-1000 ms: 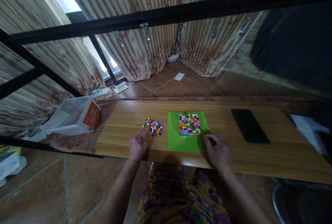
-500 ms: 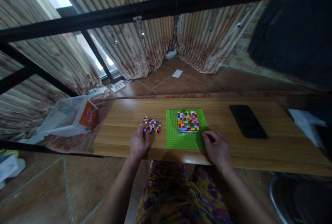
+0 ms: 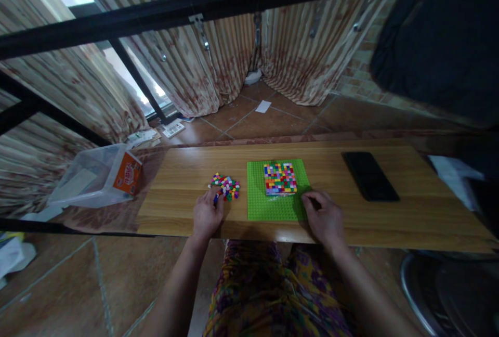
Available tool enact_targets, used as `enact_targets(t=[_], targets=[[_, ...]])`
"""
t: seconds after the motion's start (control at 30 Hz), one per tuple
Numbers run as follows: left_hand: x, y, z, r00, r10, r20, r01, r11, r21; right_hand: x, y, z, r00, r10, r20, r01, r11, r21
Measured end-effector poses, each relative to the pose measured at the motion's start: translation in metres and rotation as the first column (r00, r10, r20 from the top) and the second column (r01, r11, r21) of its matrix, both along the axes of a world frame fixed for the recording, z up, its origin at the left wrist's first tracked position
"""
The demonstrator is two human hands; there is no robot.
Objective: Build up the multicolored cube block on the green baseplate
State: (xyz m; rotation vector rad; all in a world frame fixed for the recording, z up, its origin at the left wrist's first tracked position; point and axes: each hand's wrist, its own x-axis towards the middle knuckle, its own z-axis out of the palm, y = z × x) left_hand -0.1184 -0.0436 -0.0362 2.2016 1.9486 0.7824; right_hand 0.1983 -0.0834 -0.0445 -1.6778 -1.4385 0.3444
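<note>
Surroundings first. Beige and reddish striped curtains [image 3: 300,61] fill the background, with a black metal bar [image 3: 234,1] running across in front of them, beyond the table. Long wood-grain tabletop [image 3: 187,165] spans the middle. Large dark fabric item [image 3: 440,46] upper right, past the table. Clear plastic bin with an orange label [image 3: 95,178] sits off the tabletop's left end. Black flat phone [image 3: 370,176] lies on the right part of the tabletop, beyond and right of the right hand, apart from it.

Work area: square green studded baseplate [image 3: 273,209] lies near the front edge, between the hands. Right hand [image 3: 323,217]: thumb and fingers curled together at the plate's right edge; can't tell if they touch it or hold a piece. Left hand [image 3: 208,212]: at the near-left side of the pile, its fingers hiding part of it.

Multicoloured rectangular brick block [image 3: 280,178] sits on the plate's far half, left of the right fingertips, apart from them. Loose heap of tiny multicoloured bricks [image 3: 226,183] is left of the plate, just past the left fingertips. Small dark-blue brick [image 3: 216,198] shows between left thumb and index; can't tell if it's pinched.
</note>
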Motion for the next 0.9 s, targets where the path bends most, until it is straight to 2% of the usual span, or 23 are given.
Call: enact_targets(t=[0.53,0.7,0.9], targets=[[-0.0035,-0.0020,0.0050,0.971,-0.004,0.238,0.005,1.000,-0.006,0.0005,0.0009,-0.0010,1.000,-0.007,0.006,0.007,1.000,-0.013],[-0.0024,-0.0063,0.0085,0.961,0.048,0.273,-0.034,0.998,-0.056,0.0001,0.0006,0.0006,1.000,-0.008,-0.002,0.008,1.000,-0.027],[-0.0053,-0.0075,0.0054,0.954,0.126,0.272,-0.124,0.992,-0.023,0.0002,0.0007,0.0012,1.000,-0.009,0.003,0.009,0.999,-0.035]])
